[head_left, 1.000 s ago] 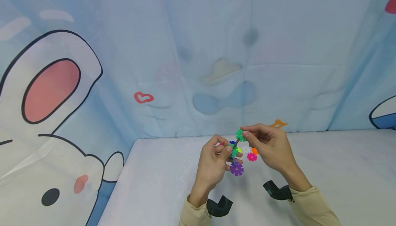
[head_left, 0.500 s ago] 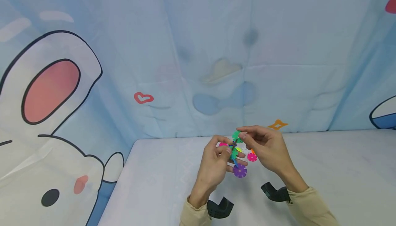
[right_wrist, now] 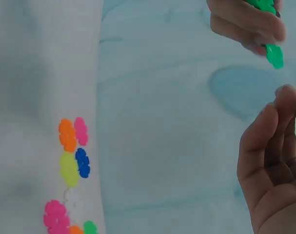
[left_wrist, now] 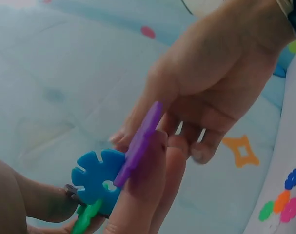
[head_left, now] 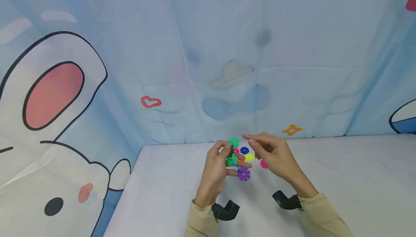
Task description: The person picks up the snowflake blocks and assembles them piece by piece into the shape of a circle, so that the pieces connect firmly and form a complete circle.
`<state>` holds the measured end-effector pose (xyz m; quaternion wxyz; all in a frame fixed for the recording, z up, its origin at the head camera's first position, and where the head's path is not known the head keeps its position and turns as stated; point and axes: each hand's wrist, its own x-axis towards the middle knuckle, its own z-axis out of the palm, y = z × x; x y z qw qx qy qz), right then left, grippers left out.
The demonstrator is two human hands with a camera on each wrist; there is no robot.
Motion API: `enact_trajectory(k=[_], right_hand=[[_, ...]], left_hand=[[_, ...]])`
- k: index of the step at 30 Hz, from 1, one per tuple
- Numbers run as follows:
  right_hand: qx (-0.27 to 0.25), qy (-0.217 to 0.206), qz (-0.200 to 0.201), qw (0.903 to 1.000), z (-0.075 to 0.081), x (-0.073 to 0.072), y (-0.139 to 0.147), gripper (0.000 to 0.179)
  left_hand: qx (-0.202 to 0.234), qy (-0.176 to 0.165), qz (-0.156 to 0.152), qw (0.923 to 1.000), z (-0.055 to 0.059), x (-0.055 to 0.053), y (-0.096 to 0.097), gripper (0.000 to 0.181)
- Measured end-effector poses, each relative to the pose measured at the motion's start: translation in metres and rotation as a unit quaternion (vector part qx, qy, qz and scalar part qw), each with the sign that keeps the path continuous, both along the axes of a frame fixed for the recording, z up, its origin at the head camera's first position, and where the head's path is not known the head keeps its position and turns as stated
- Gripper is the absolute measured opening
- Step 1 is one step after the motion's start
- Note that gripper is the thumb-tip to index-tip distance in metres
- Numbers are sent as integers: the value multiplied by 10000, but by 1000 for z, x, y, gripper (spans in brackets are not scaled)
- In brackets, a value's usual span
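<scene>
Head view: left hand (head_left: 217,166) pinches the snowflake-disc cluster (head_left: 234,157) above the table (head_left: 341,172); right hand (head_left: 274,156) just beside it, fingers loosely spread, holding nothing.
Left wrist view: purple disc (left_wrist: 140,141) edge-on against the left fingers (left_wrist: 148,195).
Right wrist view: loose discs (right_wrist: 72,151) lie on the table.

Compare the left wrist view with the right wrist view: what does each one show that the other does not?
Only the left wrist view shows the purple plastic gear-shaped disc and the blue plastic gear-shaped disc joined to it, gripped by the left hand, and an orange diamond print on the cloth.

Only the right wrist view shows the empty palm of the right hand and the yellow plastic disc among the loose pieces.

Both show the loose coloured discs on the white table, both hands, and the light blue cloth backdrop.
</scene>
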<state>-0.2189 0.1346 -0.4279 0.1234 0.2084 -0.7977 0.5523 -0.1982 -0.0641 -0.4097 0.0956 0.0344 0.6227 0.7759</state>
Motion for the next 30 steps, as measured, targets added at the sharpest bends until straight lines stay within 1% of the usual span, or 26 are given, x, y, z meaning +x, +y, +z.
enact_trajectory(k=[2, 4, 6, 7, 8, 10, 11, 13, 15, 16, 18, 19, 23, 25, 26, 29, 30], right_hand=[[145, -80, -204, 9997, -6, -4, 1, 27], [435, -211, -440, 9979, -15, -9, 1, 28], [1006, -225, -595, 9929, -28, -15, -1, 31], [1345, -218, -591, 9889, -34, -18, -2, 32], [1704, -195, -515, 9838, -41, -21, -4, 34], [2404, -141, -240, 9703, -53, -24, -9, 39], [2667, -133, -26, 9637, -58, -25, -11, 42], [3006, -276, 421, 9524, -65, -24, -15, 47], [3200, -428, 698, 9439, -70, -22, -18, 52], [3262, -487, 753, 9410, -71, -21, -19, 53], [3349, -504, 706, 9383, -72, -18, -21, 54], [3410, -429, 619, 9370, -72, -17, -21, 53], [3519, 80, 236, 9357, -70, -16, -24, 45], [3498, 268, 109, 9364, -69, -16, -25, 35], [3465, 290, 68, 9376, -69, -16, -25, 31], [3421, 194, 45, 9394, -70, -17, -25, 28], [3427, 144, 27, 9393, -71, -17, -25, 34]], left_hand=[[14, 0, 207, 9998, -3, -4, -3, 27], [8, 6, 390, 9992, -5, -7, -7, 22], [25, 9, 487, 9988, -7, -9, -10, 20], [38, 21, 533, 9986, -7, -10, -11, 19], [50, 16, 568, 9984, -7, -10, -13, 18], [89, 35, 604, 9981, -8, -11, -14, 18], [106, 43, 593, 9982, -8, -11, -14, 18], [138, 63, 601, 9981, -8, -12, -13, 17], [159, 55, 581, 9982, -8, -11, -12, 16], [172, 48, 568, 9982, -8, -11, -11, 16], [206, 37, 534, 9984, -8, -12, -10, 16], [213, 27, 512, 9985, -8, -12, -10, 16], [283, 42, 396, 9988, -8, -11, -8, 19], [296, 79, 350, 9989, -7, -10, -8, 20], [307, 98, 320, 9990, -7, -10, -7, 22], [268, 168, 235, 9992, -6, -7, -5, 24], [241, 180, 217, 9993, -6, -7, -4, 24]])
